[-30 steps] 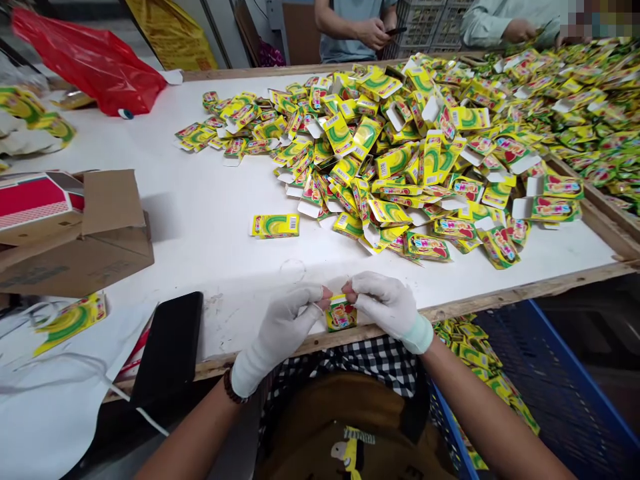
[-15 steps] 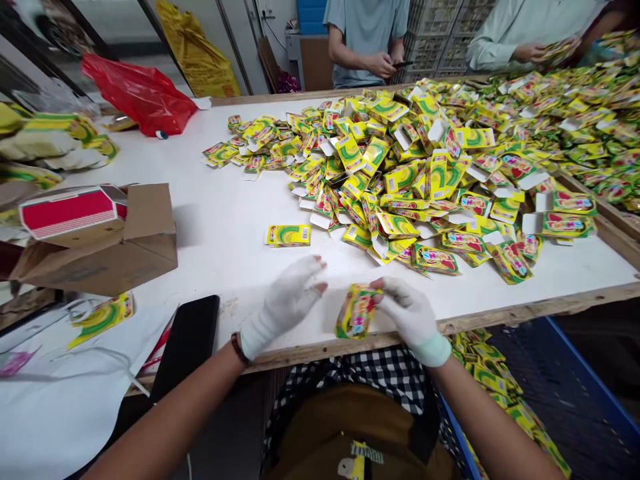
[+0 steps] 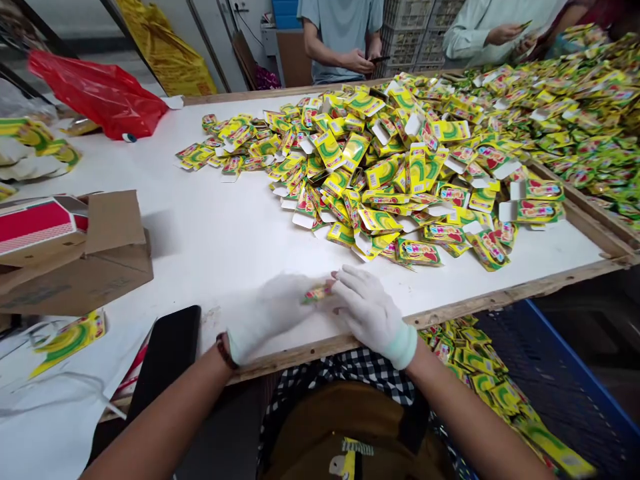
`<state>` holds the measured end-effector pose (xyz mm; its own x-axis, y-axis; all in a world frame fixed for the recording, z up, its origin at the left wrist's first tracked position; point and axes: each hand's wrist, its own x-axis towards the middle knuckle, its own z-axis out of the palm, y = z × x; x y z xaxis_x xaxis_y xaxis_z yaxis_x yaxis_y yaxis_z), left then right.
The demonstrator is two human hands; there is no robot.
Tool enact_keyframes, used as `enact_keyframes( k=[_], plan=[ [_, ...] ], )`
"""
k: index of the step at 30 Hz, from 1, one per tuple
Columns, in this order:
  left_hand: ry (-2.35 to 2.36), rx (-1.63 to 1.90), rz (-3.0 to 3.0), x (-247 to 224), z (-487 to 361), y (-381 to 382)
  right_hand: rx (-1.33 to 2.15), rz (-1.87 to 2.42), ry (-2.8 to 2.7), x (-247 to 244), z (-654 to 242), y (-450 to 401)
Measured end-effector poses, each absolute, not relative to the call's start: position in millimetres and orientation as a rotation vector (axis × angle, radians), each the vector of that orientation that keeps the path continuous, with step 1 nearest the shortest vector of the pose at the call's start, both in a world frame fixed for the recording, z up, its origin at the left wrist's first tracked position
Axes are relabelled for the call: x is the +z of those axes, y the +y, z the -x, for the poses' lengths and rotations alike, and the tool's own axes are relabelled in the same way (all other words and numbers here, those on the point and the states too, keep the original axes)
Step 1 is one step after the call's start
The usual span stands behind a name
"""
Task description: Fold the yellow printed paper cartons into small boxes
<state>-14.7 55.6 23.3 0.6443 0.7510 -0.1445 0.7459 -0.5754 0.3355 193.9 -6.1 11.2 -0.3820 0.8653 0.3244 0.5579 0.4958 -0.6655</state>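
Both my hands wear white gloves above the near edge of a white-topped table (image 3: pixel 210 233). My left hand (image 3: pixel 273 313) is blurred by motion, and its grip cannot be made out. A small yellow-and-green printed carton (image 3: pixel 317 293) lies tilted between the hands, its end at the fingertips of my right hand (image 3: pixel 373 317). A large heap of similar flattened and open cartons (image 3: pixel 380 167) spreads across the table beyond them, apart from both hands.
At left stands an open cardboard box (image 3: pixel 85 260) holding a red-and-white carton (image 3: pixel 35 223). A black phone (image 3: pixel 163 353) lies near my left arm. Below the right edge, a blue crate (image 3: pixel 550 353) holds more cartons. Two co-workers (image 3: pixel 340 40) stand across the table.
My left hand has moved in toward the right hand. The carton has shifted left and now appears smaller and flatter. The lone carton on the white surface no longer shows.
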Motion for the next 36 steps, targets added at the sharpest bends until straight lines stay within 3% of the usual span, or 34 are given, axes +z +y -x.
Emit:
enact_keyframes(
  k=[2,6,13,19,23,26,36],
  plan=[
    [1.186,0.176,-2.412,33,10,38,0.666,1.220,-2.099,3,-187,-3],
    [1.456,0.676,-1.724,35,12,24,1.132,1.357,-1.628,-10,-185,-3],
    [1.254,0.876,-1.189,-1,-17,1,1.408,1.328,-1.275,-19,-176,-16],
    [1.245,0.737,-1.412,-4,-11,5,1.297,1.271,-1.353,-23,-185,-22],
    [1.297,0.906,-1.289,-13,-8,-4,1.168,1.370,-1.495,-22,-190,-21],
    [1.299,1.035,-1.291,-17,-8,-13,1.194,1.309,-1.564,-16,-194,-18],
    [1.165,0.975,-1.413,-4,-4,-4,1.233,1.243,-1.495,-8,-199,-4]
  ],
)
